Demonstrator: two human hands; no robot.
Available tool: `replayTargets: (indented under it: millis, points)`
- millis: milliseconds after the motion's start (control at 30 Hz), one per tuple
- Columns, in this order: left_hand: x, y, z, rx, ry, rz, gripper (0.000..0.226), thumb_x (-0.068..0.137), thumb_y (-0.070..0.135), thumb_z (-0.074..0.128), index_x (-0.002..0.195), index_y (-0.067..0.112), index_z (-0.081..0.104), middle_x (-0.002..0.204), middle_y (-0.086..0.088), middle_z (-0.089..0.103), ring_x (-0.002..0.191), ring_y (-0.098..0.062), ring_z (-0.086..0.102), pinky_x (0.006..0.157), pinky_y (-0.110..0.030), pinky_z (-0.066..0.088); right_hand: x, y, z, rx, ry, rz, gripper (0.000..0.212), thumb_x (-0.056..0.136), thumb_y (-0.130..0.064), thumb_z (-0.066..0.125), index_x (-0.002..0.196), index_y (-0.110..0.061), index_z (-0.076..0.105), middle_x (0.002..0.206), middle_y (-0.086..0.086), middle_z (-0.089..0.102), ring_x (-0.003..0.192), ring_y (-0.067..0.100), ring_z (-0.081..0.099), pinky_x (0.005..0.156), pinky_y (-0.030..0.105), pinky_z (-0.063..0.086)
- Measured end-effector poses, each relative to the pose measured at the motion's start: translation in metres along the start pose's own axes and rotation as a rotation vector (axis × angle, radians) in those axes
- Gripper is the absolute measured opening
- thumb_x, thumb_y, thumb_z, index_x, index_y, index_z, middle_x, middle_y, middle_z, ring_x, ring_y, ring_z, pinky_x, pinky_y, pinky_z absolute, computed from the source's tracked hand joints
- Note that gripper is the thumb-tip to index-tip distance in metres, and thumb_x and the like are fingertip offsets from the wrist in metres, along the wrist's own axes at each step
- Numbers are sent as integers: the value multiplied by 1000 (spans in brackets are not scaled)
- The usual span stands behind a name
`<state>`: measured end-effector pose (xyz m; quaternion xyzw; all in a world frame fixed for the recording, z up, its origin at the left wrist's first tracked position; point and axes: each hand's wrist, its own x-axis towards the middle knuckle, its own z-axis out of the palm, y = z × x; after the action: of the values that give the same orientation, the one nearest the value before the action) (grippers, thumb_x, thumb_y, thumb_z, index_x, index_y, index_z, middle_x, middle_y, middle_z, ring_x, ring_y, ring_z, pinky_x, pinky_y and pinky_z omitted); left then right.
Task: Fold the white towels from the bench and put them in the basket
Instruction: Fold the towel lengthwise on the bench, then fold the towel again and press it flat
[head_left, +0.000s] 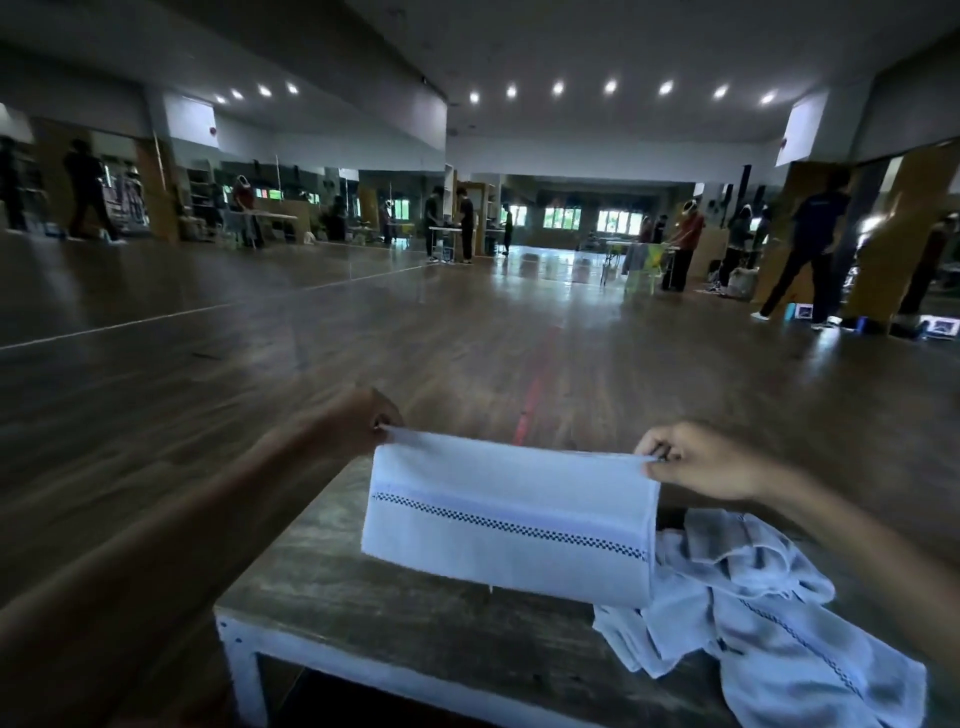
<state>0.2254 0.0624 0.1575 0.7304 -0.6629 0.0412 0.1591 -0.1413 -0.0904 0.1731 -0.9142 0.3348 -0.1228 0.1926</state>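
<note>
A white towel (511, 512) with a dark checked stripe hangs stretched in the air above the wooden bench (395, 623), doubled over so it forms a wide rectangle. My left hand (358, 423) pinches its upper left corner. My right hand (696, 460) pinches its upper right corner. A heap of crumpled white towels (769, 613) lies on the bench at the right, just below and behind the held towel's right edge. No basket is in view.
The bench has a white frame (244, 665) with its left end near the picture's centre. Beyond it spreads a wide dark wooden floor (467, 322). Several people stand at tables far back and along the right wall (810, 249).
</note>
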Motion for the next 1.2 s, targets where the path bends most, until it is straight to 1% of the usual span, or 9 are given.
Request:
replayTargets:
  millis: [133, 267, 400, 567, 767, 867, 933, 1033, 1200]
  points:
    - [-12, -36, 46, -22, 88, -175, 19, 77, 9, 67, 94, 14, 73, 94, -3, 73, 90, -22, 67, 72, -21, 43, 31, -2, 55, -31, 180, 38, 24, 80, -8, 61, 72, -31, 60, 74, -12, 64, 77, 12, 60, 73, 27, 44]
    - [-50, -64, 97, 83, 151, -299, 20, 81, 30, 68, 100, 34, 71, 105, 10, 71, 100, -19, 65, 84, -30, 43, 17, 5, 144, -508, 438, -149, 13, 76, -24, 49, 75, -24, 62, 75, -8, 64, 77, 20, 60, 72, 35, 30]
    - [-92, -74, 152, 124, -11, -240, 20, 84, 37, 65, 104, 37, 67, 112, 15, 67, 109, -13, 59, 92, -34, 34, -20, 32, 230, -694, 427, -291, 6, 69, -16, 56, 69, -21, 60, 65, -3, 57, 64, 24, 58, 62, 37, 27]
    - [-125, -78, 183, 95, -191, -114, 27, 84, 30, 60, 110, 29, 65, 116, 7, 65, 109, -18, 59, 92, -34, 38, -58, 46, 272, -661, 322, -319, 8, 66, -15, 57, 71, -19, 51, 68, -2, 53, 65, 24, 53, 61, 36, 23]
    - [-118, -48, 179, 67, -44, -113, 55, 69, 52, 36, 108, 26, 63, 121, 4, 62, 118, -16, 54, 107, -38, 18, -24, 14, 255, -352, 317, -139, 16, 69, -34, 48, 64, -20, 49, 68, -7, 50, 70, 20, 51, 65, 35, 34]
    - [-81, 4, 203, -37, -44, -149, 64, 83, 47, 21, 136, 20, 45, 148, 1, 40, 140, -13, 30, 113, -38, 9, 30, -14, 268, -247, 293, 4, 27, 80, -34, 37, 81, -16, 58, 81, 1, 62, 81, 26, 60, 70, 35, 40]
    - [-64, 26, 227, -60, -94, -214, 64, 90, 45, 19, 146, 15, 28, 156, -2, 23, 145, -13, 16, 115, -37, 7, 56, -26, 284, -190, 162, 95, 39, 88, -35, 36, 112, -12, 57, 114, 11, 63, 111, 31, 55, 89, 40, 41]
    - [-70, 28, 259, 60, -181, -240, 74, 86, 53, 2, 151, 17, 9, 159, -2, 6, 147, -16, 3, 116, -41, 5, 56, -16, 308, -194, -62, 177, 57, 98, -45, 29, 148, -17, 23, 158, 9, 16, 147, 22, 10, 117, 39, 10]
    - [-97, 1, 260, 101, -121, -232, 79, 80, 50, -6, 151, 18, 9, 159, -4, 8, 147, -20, 5, 117, -41, 2, 33, 16, 306, -310, -129, 171, 69, 96, -57, 16, 151, -20, -1, 160, 2, -10, 147, 15, -12, 118, 34, -8]
